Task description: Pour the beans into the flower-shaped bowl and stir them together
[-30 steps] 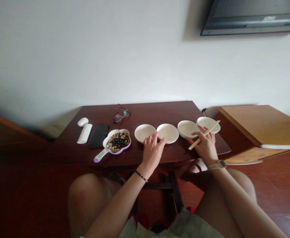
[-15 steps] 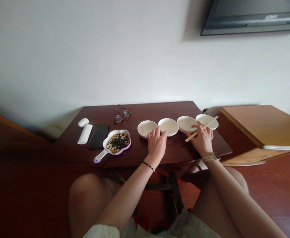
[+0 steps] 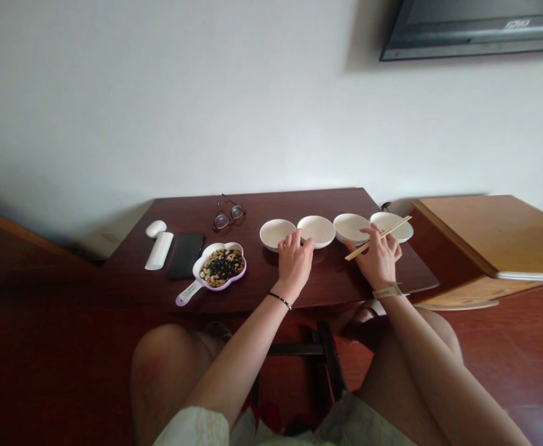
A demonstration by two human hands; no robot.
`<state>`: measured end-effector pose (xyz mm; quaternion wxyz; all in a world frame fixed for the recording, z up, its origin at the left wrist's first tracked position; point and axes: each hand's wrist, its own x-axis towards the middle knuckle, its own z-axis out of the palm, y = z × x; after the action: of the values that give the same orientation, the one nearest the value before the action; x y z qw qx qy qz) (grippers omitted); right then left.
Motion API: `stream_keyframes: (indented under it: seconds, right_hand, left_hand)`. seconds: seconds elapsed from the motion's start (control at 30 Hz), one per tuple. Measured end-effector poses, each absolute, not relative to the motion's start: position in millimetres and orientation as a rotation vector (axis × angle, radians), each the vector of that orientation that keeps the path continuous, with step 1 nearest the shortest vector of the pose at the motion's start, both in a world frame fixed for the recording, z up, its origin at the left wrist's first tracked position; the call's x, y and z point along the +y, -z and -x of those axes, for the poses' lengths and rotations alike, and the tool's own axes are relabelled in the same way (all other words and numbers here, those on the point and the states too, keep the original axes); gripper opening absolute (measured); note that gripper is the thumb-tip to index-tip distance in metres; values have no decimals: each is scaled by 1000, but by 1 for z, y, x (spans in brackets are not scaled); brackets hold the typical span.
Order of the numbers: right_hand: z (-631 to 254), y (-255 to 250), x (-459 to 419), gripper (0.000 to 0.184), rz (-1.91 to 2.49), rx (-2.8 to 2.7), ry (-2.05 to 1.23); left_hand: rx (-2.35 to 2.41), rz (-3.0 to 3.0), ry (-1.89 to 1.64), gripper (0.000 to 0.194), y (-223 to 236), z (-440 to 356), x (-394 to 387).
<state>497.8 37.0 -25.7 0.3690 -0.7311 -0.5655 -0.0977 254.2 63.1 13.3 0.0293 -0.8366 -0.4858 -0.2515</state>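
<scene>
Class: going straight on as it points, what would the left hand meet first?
Likely the second white bowl from the left, just ahead of the left hand, though depth is unclear.

The left wrist (image 3: pixel 281 296) carries a thin black cord bracelet (image 3: pixel 279 301) — the right wrist (image 3: pixel 384 296), a square-cased wristwatch (image 3: pixel 387 292) on a beige strap. Forearms uncovered; pale textured garment (image 3: pixel 192 427) at lower edge — type indeterminate.

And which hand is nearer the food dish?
Left. The left hand is just to the right of the food dish; the right hand, holding chopsticks, is farther right of it.
</scene>
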Motion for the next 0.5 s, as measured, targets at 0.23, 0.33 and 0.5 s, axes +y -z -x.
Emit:
stream_keyframes:
  seconds: [0.23,0.33,0.5]
  right_hand:
    - [-490,22,27,53,1770,-1443,279]
    - [-486,15,15,41,1635,-1477,234]
    - [-479,0,-4,24,1452,-1507,120]
  left_hand:
    - [-1409,2565,760,51,-35,-223,24]
    - [-1514,2468,772,53,-42,-163,0]
    - [-1918,1999,643,48,-38,-48,-21]
